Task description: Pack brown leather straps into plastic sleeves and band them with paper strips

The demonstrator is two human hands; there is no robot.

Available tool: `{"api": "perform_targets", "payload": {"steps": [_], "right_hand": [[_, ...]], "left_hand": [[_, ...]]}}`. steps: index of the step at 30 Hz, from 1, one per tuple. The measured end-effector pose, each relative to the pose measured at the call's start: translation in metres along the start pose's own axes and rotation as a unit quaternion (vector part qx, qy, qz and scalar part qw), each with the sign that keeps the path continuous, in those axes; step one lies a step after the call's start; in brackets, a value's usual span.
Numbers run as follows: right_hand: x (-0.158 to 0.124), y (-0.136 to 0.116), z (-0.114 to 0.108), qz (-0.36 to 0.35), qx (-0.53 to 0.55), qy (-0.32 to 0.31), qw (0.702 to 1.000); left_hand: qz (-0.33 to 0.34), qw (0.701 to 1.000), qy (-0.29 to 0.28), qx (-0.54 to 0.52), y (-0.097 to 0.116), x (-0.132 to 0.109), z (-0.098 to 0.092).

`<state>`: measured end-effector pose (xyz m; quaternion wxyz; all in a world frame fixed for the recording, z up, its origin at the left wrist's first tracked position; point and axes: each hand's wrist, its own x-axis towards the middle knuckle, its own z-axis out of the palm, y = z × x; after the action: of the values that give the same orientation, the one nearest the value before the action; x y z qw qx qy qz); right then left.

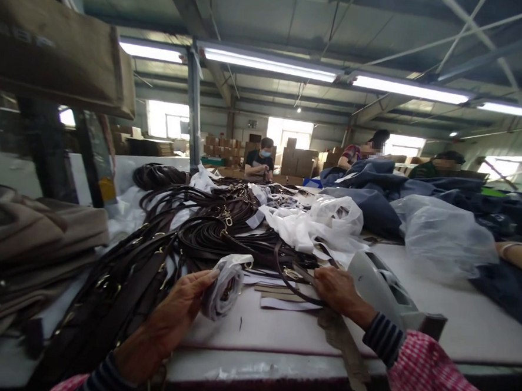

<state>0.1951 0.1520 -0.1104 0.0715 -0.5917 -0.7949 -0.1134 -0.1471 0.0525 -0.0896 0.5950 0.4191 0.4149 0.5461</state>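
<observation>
Nearest my lens, a pink checked oversleeve (447, 378) and its striped cuff (384, 339) run in from the lower right, with the matching sleeve at lower left. Taking 12 o'clock as straight ahead, my left hand (176, 311) is at 11 o'clock, fingers curled closed around a bundle of strap in clear plastic (225, 289), holding it above the table. My right hand (339, 292) is at 1 o'clock, fingers bent down over a thin dark leather strap (293, 283) with a metal buckle; I cannot tell how firmly it has hold. Beneath that hand lie white paper strips (287, 304), and a grey plastic device (383, 285) stands just beside it.

A heap of dark leather straps with brass fittings (188, 232) covers the white-topped table (279, 338) at 11 o'clock. Taupe bags (20, 234) are stacked at 9 o'clock, and a brown bag (53, 47) sits high at 10 o'clock. White plastic bags (330, 217) lie at 12 to 1 o'clock, navy fabric (376, 194) at 1 o'clock, and a clear plastic bag (444, 239) at 2 o'clock. A co-worker's forearm (520, 258) enters at 3 o'clock. A masked co-worker (259, 160) sits far off at 12 o'clock, before stacked cardboard cartons (219, 150).
</observation>
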Motion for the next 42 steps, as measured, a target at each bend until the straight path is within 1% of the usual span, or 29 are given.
{"api": "perform_targets", "payload": {"steps": [3, 6, 8, 10, 11, 13, 15, 16, 17, 18, 19, 21, 22, 24, 25, 26, 27, 30, 31, 35, 37, 40, 42], "right_hand": [[-0.006, -0.010, 0.007, -0.004, 0.022, 0.018, 1.000], [-0.011, -0.019, 0.012, -0.001, 0.055, 0.024, 0.998], [-0.012, -0.018, 0.014, 0.001, 0.083, 0.025, 0.996], [-0.011, -0.014, 0.011, 0.005, 0.109, 0.037, 0.993], [-0.009, -0.012, 0.007, 0.010, 0.119, 0.050, 0.992], [-0.007, -0.013, -0.006, 0.010, 0.146, 0.098, 0.984], [-0.008, -0.024, -0.026, -0.030, 0.195, 0.156, 0.968], [-0.011, -0.034, -0.037, -0.062, 0.227, 0.177, 0.956], [-0.016, -0.046, -0.049, -0.097, 0.262, 0.185, 0.942], [-0.021, -0.059, -0.059, -0.125, 0.295, 0.174, 0.931], [-0.028, -0.073, -0.068, -0.142, 0.326, 0.144, 0.923], [-0.040, -0.098, -0.080, -0.153, 0.388, 0.050, 0.907], [-0.045, -0.108, -0.083, -0.149, 0.421, -0.004, 0.895], [-0.050, -0.122, -0.084, -0.128, 0.487, -0.095, 0.859], [-0.050, -0.126, -0.082, -0.117, 0.515, -0.123, 0.840], [-0.049, -0.128, -0.081, -0.109, 0.537, -0.137, 0.826], [-0.047, -0.131, -0.079, -0.104, 0.550, -0.140, 0.817], [-0.036, -0.137, -0.074, -0.113, 0.564, -0.128, 0.808], [-0.032, -0.139, -0.072, -0.110, 0.572, -0.133, 0.802], [-0.025, -0.147, -0.067, -0.054, 0.602, -0.179, 0.777], [-0.025, -0.148, -0.064, -0.043, 0.612, -0.188, 0.767], [-0.026, -0.152, -0.060, -0.061, 0.634, -0.183, 0.749], [-0.024, -0.157, -0.056, -0.090, 0.647, -0.163, 0.739]], "left_hand": [[0.008, 0.999, -0.004, -0.049, 0.003, -0.004, -0.002], [0.015, 0.997, -0.014, -0.075, 0.002, -0.008, -0.005], [0.022, 0.996, -0.012, -0.081, -0.001, -0.011, -0.008], [0.026, 0.996, -0.011, -0.082, -0.006, -0.012, -0.011], [0.026, 0.996, -0.013, -0.082, -0.008, -0.012, -0.013], [0.020, 0.996, -0.025, -0.083, -0.012, -0.012, -0.015], [0.018, 0.996, -0.039, -0.079, -0.014, -0.012, -0.015], [0.017, 0.996, -0.045, -0.075, -0.014, -0.012, -0.014], [0.017, 0.996, -0.050, -0.072, -0.013, -0.011, -0.013], [0.017, 0.996, -0.052, -0.072, -0.012, -0.011, -0.011], [0.018, 0.996, -0.050, -0.075, -0.011, -0.011, -0.010], [0.021, 0.995, -0.042, -0.086, -0.008, -0.010, -0.008], [0.025, 0.995, -0.040, -0.089, -0.007, -0.010, -0.007], [0.033, 0.995, -0.040, -0.083, -0.003, -0.011, -0.006], [0.034, 0.996, -0.043, -0.075, -0.002, -0.012, -0.005], [0.034, 0.996, -0.047, -0.065, 0.000, -0.012, -0.005], [0.032, 0.997, -0.051, -0.053, 0.001, -0.013, -0.005], [0.030, 0.997, -0.065, -0.017, 0.004, -0.015, -0.004], [0.031, 0.997, -0.068, -0.008, 0.005, -0.015, -0.004], [0.045, 0.997, -0.056, 0.019, 0.010, -0.014, -0.007], [0.048, 0.997, -0.044, 0.034, 0.011, -0.014, -0.009], [0.042, 0.997, -0.036, 0.051, 0.010, -0.015, -0.010], [0.036, 0.996, -0.051, 0.058, 0.007, -0.015, -0.008]]}}
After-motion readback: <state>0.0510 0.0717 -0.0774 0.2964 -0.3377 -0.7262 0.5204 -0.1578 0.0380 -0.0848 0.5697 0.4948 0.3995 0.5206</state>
